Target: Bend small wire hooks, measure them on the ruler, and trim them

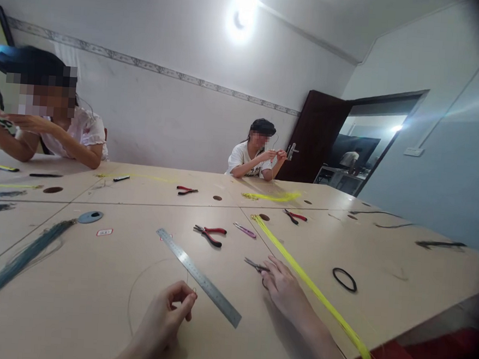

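Observation:
My left hand [168, 311] is closed in a pinch above the table, with a thin cord [131, 287] between thumb and forefinger. A small loop of it shows at the fingertips, and the rest curves over the tabletop behind the hand. To the right, my right hand [283, 286] has its fingers over the handles of small scissors [256, 265], whose blades point away to the left. Between the two hands lies a steel ruler [200, 278], set at a slant. A long bundle of yellow cords [310, 280] runs past my right hand on its outer side.
Beyond the ruler lie red-and-black pliers [211, 235] and a pink-handled tool [244, 230]. A blue-grey cord bundle [24, 257] stretches along the left, and a black ring [344, 280] lies at right. Two people sit across the table, hands raised.

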A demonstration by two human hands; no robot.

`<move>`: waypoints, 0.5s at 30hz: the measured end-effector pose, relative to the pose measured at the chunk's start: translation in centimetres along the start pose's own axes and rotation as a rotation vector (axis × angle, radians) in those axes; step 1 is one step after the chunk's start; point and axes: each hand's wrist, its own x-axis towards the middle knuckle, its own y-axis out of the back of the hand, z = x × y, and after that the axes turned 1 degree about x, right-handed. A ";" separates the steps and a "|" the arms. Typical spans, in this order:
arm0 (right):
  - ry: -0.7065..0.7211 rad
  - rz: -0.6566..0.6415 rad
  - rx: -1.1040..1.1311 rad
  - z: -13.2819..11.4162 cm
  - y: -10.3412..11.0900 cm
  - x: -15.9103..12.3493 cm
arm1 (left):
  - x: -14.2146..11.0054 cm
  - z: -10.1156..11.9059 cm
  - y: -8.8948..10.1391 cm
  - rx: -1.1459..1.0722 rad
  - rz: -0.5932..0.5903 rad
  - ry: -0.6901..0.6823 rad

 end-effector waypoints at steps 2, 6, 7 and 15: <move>-0.025 -0.081 -0.017 0.2 0.4 -1.9 | -0.1 0.1 0.1 -0.004 -0.034 0.038; -0.058 -0.170 -0.060 -1.0 1.3 -4.6 | -0.3 0.8 0.3 -0.012 -0.072 0.076; -0.065 -0.178 -0.071 -1.3 1.6 -4.9 | -0.4 1.0 0.4 -0.012 -0.076 0.080; -0.084 -0.283 -0.110 -1.3 4.7 -3.2 | -0.7 1.8 0.5 0.018 -0.089 0.079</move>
